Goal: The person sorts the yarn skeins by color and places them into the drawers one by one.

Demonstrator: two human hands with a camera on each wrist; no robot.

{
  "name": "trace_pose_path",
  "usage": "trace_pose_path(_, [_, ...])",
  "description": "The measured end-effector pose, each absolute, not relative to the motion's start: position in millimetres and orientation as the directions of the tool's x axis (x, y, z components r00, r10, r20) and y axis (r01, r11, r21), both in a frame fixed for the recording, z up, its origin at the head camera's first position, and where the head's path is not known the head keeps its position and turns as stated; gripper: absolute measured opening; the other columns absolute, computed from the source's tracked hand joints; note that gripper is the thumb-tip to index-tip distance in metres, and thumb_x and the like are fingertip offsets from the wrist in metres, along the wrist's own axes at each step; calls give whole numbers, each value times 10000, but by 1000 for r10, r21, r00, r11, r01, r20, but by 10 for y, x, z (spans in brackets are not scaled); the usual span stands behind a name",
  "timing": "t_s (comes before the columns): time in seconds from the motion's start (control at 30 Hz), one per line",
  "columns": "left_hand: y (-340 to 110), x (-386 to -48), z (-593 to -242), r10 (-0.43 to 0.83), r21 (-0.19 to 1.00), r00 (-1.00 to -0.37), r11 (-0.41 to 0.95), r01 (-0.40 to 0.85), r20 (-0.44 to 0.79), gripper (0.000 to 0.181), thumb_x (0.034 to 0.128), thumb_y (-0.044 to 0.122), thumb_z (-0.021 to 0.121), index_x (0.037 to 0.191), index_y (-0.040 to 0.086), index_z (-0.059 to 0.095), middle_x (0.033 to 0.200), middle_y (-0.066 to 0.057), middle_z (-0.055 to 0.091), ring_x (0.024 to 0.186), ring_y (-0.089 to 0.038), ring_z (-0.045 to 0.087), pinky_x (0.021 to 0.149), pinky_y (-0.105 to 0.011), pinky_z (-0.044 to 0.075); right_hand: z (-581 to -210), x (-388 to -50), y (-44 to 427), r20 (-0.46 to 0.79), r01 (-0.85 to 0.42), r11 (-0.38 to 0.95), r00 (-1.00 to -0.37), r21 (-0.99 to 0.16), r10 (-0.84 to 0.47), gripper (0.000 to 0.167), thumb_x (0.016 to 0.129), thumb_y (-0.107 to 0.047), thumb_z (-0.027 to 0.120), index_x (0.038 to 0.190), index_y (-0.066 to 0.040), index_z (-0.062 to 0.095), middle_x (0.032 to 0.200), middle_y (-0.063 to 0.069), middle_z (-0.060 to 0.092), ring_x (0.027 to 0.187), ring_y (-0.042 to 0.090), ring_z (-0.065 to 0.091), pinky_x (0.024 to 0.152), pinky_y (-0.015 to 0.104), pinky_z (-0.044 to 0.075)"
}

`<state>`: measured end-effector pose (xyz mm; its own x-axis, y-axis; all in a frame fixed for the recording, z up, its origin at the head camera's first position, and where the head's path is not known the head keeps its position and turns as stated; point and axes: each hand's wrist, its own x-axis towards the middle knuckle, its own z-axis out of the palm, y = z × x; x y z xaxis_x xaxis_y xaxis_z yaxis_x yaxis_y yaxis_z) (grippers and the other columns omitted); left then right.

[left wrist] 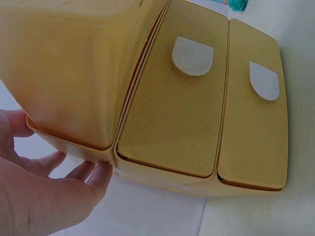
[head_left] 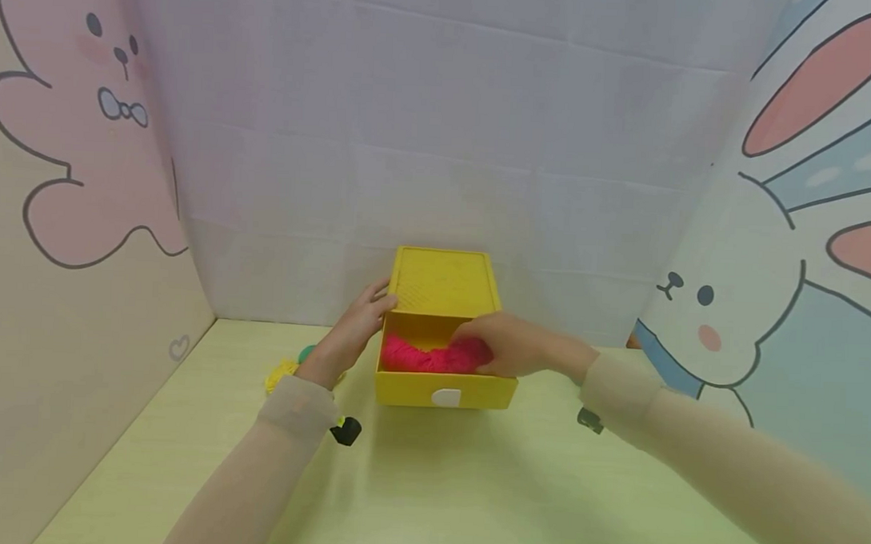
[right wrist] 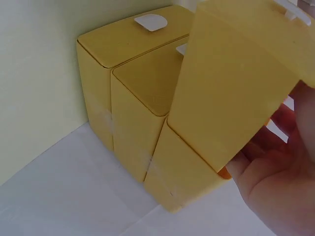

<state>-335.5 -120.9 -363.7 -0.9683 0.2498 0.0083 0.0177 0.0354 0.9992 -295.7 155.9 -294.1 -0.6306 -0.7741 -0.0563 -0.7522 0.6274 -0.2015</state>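
Observation:
A yellow drawer cabinet (head_left: 445, 282) stands against the back wall, its top drawer (head_left: 410, 389) pulled out. Bright pink yarn (head_left: 421, 358) lies in that drawer. My right hand (head_left: 515, 344) reaches in over the right side and grips the yarn's right end between fingers and thumb. In the right wrist view the right hand (right wrist: 280, 172) has its fingers partly hidden behind the drawer's side. My left hand (head_left: 357, 325) rests against the cabinet's left side, thumb at the top edge; in the left wrist view the left hand (left wrist: 59, 182) touches the side with its fingertips.
Yellow yarn (head_left: 282, 375) and a teal item (head_left: 306, 353) lie on the table left of the cabinet, partly behind the left forearm. Two lower drawers, a middle one (left wrist: 172, 98) and a bottom one (left wrist: 253, 128), are closed. Printed side walls flank the table (head_left: 428, 488).

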Motion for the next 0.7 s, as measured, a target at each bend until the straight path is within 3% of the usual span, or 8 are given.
trace_pose_path(0.27, [-1199, -3356, -3637, 246, 999, -969, 32, 31, 22, 663, 1126, 335, 491, 1705, 193, 202, 1724, -132, 249, 1586, -367, 241, 1317, -561, 169, -2986, -3019, 1551, -95, -735, 641, -638, -222, -764, 442, 952, -183, 816, 1367, -111, 683, 1252, -5, 721, 1086, 170, 636, 1010, 332, 564])
trace_pose_path(0.7, [-1203, -3333, -3631, 250, 998, -968, 48, 31, 18, 670, 1136, 348, 475, 1713, 195, 171, 1733, -142, 225, 1593, -378, 229, 1320, -554, 163, -3013, -3071, 1615, -84, -762, 596, -596, -252, -798, 517, 972, -173, 786, 1459, -87, 634, 1421, 47, 669, 1253, 240, 613, 1125, 426, 512])
